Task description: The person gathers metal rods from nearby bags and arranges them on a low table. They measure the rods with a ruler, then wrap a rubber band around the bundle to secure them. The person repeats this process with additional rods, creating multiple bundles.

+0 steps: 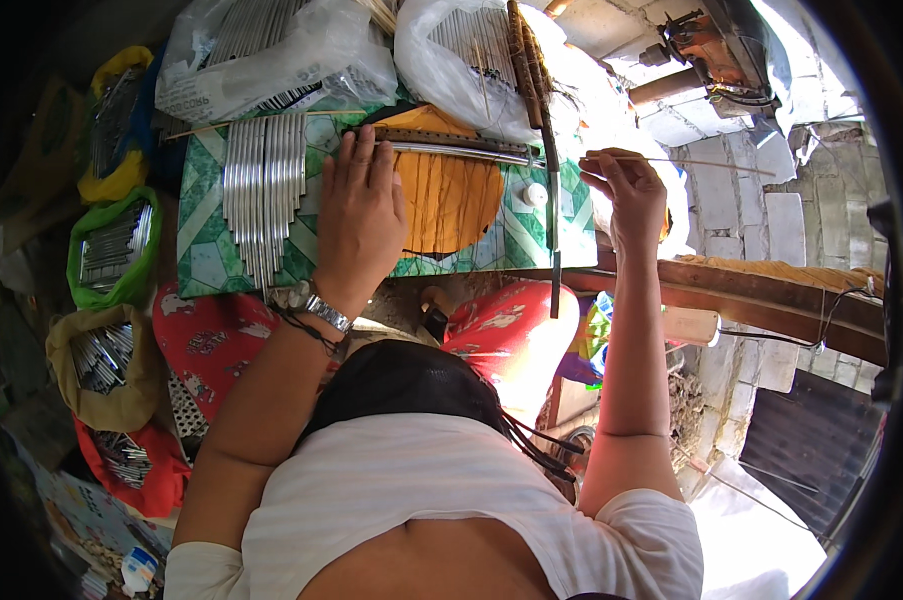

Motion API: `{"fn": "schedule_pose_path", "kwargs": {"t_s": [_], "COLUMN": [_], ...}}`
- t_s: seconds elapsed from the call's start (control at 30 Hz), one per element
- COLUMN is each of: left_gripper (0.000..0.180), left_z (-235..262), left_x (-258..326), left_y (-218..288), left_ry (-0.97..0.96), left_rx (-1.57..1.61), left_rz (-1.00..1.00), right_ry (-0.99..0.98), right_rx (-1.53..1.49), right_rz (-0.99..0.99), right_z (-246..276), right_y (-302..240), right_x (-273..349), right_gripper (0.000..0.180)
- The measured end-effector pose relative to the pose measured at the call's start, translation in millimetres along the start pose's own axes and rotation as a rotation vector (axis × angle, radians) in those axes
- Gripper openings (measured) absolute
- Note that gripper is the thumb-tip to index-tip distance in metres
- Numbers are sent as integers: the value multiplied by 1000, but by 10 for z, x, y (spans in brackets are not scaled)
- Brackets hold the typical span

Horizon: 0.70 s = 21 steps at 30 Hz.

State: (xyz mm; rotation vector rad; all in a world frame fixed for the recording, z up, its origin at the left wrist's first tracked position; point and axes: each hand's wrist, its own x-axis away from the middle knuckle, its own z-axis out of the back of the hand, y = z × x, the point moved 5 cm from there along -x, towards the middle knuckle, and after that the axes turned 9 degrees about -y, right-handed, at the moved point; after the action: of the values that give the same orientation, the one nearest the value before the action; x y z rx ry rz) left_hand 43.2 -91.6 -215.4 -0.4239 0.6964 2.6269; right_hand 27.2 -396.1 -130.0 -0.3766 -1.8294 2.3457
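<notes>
My left hand [359, 215] lies flat with its fingers stretched out, its fingertips at the left end of a silvery metal tube [471, 152] and a dark wooden strip with a row of holes [441, 137]. Both cross an orange-yellow round piece [451, 205] marked with dark lines. At the right, my right hand [627, 190] is closed in a pinch on a thin stick [716, 163] that points rightward. Left of my left hand, a graded row of metal tubes [264, 190] tapers toward me on the green patterned tabletop [203, 225].
A dark upright rod [551, 200] crosses the table's right side near a small white spool-like piece [535, 195]. Clear plastic bags of tubes [471, 50] stand behind. Green [121, 290], tan [66, 370] and red bags [171, 475] of tubes line the left. A wooden beam [751, 300] runs right.
</notes>
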Motion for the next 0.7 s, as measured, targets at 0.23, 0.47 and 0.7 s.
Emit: {"fn": "schedule_pose_path", "kwargs": {"t_s": [0.23, 0.47, 0.7], "left_gripper": [40, 40, 39], "left_z": [-10, -6, -8], "left_x": [-1, -1, 3], "left_y": [-10, -6, -5], "left_ry": [-58, -30, -29], "left_rx": [-8, -19, -10], "left_rz": [29, 9, 14], "right_ry": [-62, -100, -102], "right_rx": [39, 62, 284], "right_rz": [-151, -115, -83], "right_z": [-42, -76, -152], "right_y": [216, 287, 274], "right_x": [214, 235, 243], "right_gripper": [16, 15, 7]}}
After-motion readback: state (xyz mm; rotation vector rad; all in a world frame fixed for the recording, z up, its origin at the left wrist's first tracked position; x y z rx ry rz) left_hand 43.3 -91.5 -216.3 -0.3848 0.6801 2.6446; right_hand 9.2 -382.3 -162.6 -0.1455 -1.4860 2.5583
